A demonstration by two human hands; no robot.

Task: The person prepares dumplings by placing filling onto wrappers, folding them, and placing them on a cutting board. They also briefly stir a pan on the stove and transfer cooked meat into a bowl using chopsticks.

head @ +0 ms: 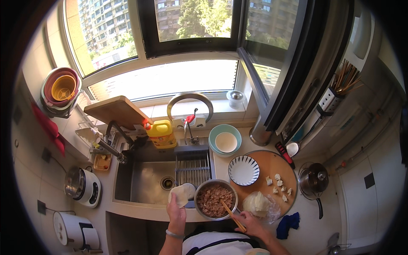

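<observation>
My left hand (pixel 177 215) holds a thin pale dough wrapper (pixel 178 198) over the sink's front edge. A pale rounded thing (pixel 189 190) shows partly behind the wrapper; I cannot tell what it is. In my right hand (pixel 250 224) is a pair of wooden chopsticks (pixel 228 207), tips in the minced meat (pixel 213 197). A steel bowl (pixel 234 191) holds this meat. Beside my right hand, a stack of pale wrappers (pixel 256 204) lies in clear plastic. Several small folded dumplings (pixel 280 183) sit on the round wooden board (pixel 271 161), next to a patterned white bowl (pixel 243 170).
Left of the meat bowl is a steel sink (pixel 143 181) with a drying rack (pixel 193 165). Behind stand a yellow jug (pixel 162 135) and green bowl (pixel 236 134). To the right are a lidded pan (pixel 314 178), a red-handled tool (pixel 284 154) and a blue cloth (pixel 287 225).
</observation>
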